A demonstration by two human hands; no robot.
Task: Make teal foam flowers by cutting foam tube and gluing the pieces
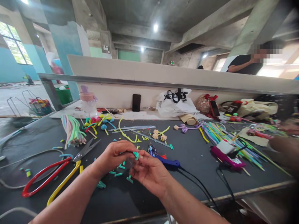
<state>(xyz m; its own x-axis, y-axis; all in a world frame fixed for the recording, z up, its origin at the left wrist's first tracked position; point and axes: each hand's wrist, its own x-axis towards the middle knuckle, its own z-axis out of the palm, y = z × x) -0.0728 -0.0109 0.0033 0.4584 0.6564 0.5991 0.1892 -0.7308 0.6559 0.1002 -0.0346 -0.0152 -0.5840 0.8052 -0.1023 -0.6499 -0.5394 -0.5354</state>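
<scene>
A small teal piece of chenille stem (136, 155), bent into a compact shape, is pinched at the fingertips of both hands. My left hand (118, 155) closes on it from the left and my right hand (153, 174) from the right, with its lower fingers curled underneath. Short teal pieces (118, 174) lie scattered on the dark table (187, 193) below and beside the hands. Just beyond my right hand rests a blue glue gun (168, 162), its black cord running toward the front edge. Large scissors (79, 158) with red and yellow handles lie spread open to the left of my left hand.
A bundle of pastel chenille stems (72, 129) and a pink-lidded bottle (88, 101) stand at back left. A phone (136, 102) leans on the partition beside a white bag (176, 104). Long stems (219, 133) and a magenta object (227, 158) lie right. Another person (247, 63) is beyond the partition.
</scene>
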